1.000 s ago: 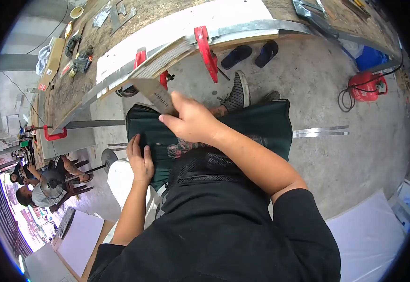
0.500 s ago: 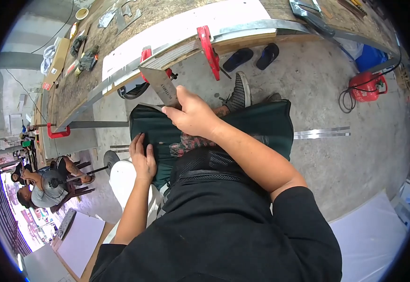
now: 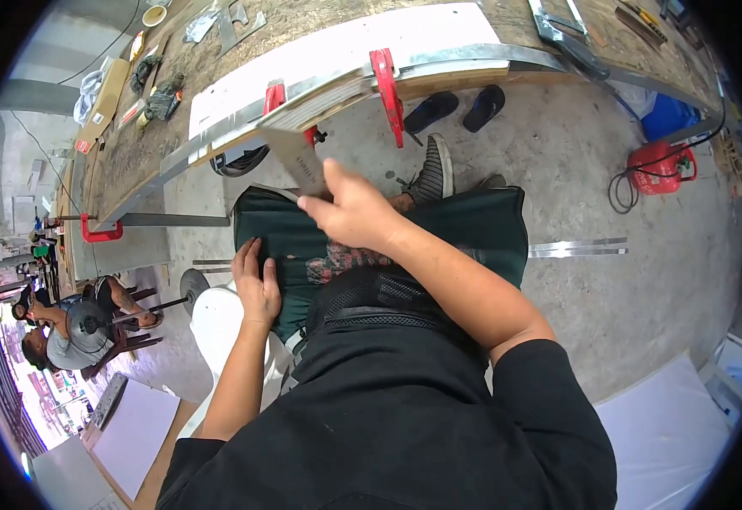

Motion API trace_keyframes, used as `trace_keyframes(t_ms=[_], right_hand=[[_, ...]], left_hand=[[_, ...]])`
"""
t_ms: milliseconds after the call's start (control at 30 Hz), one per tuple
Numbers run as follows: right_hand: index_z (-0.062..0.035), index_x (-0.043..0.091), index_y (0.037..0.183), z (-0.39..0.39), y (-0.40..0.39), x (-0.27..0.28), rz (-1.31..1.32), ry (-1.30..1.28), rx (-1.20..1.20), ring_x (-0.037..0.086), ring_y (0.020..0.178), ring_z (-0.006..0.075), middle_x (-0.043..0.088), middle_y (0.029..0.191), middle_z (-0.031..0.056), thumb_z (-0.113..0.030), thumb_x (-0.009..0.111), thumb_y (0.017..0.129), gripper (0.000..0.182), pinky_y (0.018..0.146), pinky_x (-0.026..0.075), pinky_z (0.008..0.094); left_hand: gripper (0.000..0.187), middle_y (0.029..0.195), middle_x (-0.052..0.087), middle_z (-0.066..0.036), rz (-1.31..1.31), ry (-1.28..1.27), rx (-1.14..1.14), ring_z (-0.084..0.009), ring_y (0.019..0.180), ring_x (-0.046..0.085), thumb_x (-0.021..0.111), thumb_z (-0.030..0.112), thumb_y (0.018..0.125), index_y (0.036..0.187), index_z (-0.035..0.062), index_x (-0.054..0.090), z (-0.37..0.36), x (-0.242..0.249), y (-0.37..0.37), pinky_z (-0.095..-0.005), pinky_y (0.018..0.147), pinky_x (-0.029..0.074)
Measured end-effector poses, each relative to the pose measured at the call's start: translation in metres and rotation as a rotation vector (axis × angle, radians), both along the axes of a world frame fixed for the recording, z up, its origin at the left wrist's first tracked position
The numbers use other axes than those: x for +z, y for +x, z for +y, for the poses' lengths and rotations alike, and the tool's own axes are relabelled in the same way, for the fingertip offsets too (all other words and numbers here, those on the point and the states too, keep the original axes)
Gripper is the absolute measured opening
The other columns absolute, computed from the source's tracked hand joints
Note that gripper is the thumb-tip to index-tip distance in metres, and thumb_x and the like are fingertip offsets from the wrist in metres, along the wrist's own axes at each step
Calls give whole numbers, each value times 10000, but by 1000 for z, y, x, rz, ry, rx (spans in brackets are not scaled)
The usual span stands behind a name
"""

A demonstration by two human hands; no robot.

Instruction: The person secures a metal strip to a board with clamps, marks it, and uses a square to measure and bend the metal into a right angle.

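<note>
My right hand [image 3: 349, 208] is wrapped round the near end of a flat metal blade [image 3: 292, 160] with dark lettering; any handle is hidden in the fist. The blade's far end overlaps the bench edge in this view, beside the layered pale strip [image 3: 330, 104] along that edge. Two red clamps [image 3: 385, 89] grip the edge where a long metal strip [image 3: 447, 54] runs over a white board [image 3: 337, 42]. My left hand [image 3: 256, 282] lies flat, fingers apart, on the dark green cloth [image 3: 290, 225] over my lap.
Dark gloves [image 3: 163, 100] and a cardboard box [image 3: 105, 106] lie on the bench at left. A red gas cylinder [image 3: 662, 166] stands on the floor at right. Slippers [image 3: 432, 110] lie under the bench. A person [image 3: 65, 344] sits far left, near a pedestal fan [image 3: 88, 324].
My right hand and the blade have shifted slightly right and down in view, and the blade looks a little blurred. My left hand stays on my lap. The whole view has tilted slightly.
</note>
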State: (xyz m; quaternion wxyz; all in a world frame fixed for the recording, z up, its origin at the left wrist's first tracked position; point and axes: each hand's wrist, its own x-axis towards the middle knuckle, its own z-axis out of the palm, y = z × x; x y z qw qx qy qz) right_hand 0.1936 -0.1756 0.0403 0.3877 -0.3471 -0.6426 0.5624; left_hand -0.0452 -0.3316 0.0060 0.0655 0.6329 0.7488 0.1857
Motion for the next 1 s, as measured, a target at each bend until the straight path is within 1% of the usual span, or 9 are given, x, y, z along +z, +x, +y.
trace_keyframes(t_ms=[33, 67, 200, 300, 567, 733, 800, 867, 1000], right_hand=[[19, 479, 1007, -5, 0, 1, -44, 134, -16, 655, 778, 426, 641, 853, 259, -226, 731, 930, 360, 730, 512, 464], [17, 481, 1016, -8, 0, 4, -73, 115, 72, 625, 909, 512, 639, 929, 301, -235, 735, 921, 371, 793, 502, 488], [30, 479, 995, -19, 0, 9, -73, 129, 142, 629, 919, 501, 629, 926, 304, -205, 738, 912, 360, 784, 502, 486], [31, 483, 976, -21, 8, 16, -96, 169, 169, 639, 882, 516, 645, 859, 299, -187, 716, 902, 328, 762, 508, 526], [-8, 498, 972, -36, 24, 10, -156, 244, 304, 658, 787, 442, 644, 802, 219, -140, 737, 889, 286, 680, 519, 488], [-4, 486, 946, -31, 34, 9, -153, 264, 300, 660, 789, 435, 643, 809, 214, -129, 735, 889, 284, 686, 522, 490], [-2, 483, 943, -29, 38, 7, -150, 266, 296, 661, 793, 434, 642, 812, 217, -128, 735, 888, 287, 688, 523, 493], [4, 488, 960, -28, 40, 1, -205, 248, 339, 662, 865, 447, 653, 873, 216, -99, 706, 878, 255, 748, 531, 524], [3, 490, 948, -24, 42, -4, -193, 196, 348, 660, 863, 449, 652, 871, 218, -104, 708, 879, 252, 748, 528, 524]], left_hand=[[446, 1424, 539, -222, -8, 11, 6, -412, 1323, 474, 560, 187, 986, 1387, -6, 565, 0, -1, 0, -471, 1148, 357], [448, 1413, 547, -230, -18, 25, 10, -418, 1309, 483, 582, 170, 960, 1363, -26, 580, 2, -2, 0, -474, 1137, 370], [444, 1403, 555, -227, -15, 42, 7, -417, 1303, 487, 587, 168, 955, 1355, -25, 587, 5, -2, 0, -474, 1136, 370], [437, 1392, 560, -228, -39, 53, 14, -420, 1291, 492, 588, 165, 952, 1345, -26, 593, 4, -1, 1, -474, 1131, 371], [386, 1361, 545, -257, -10, 9, 7, -466, 1229, 493, 589, 198, 967, 1294, -7, 611, 5, -11, -8, -515, 1088, 374], [416, 1392, 533, -262, 7, 0, 18, -467, 1279, 480, 589, 213, 960, 1320, 4, 592, 6, -25, -17, -526, 1112, 369], [454, 1444, 513, -264, -17, -1, 0, -470, 1330, 465, 562, 238, 959, 1350, 8, 580, 10, -25, -18, -526, 1141, 356], [474, 1465, 502, -264, -6, 13, -4, -473, 1346, 458, 541, 261, 962, 1361, 8, 576, 14, -24, -15, -526, 1151, 350], [526, 1507, 478, -266, 24, 33, -39, -482, 1380, 436, 491, 324, 973, 1386, 7, 561, 24, -19, -13, -535, 1171, 330]])
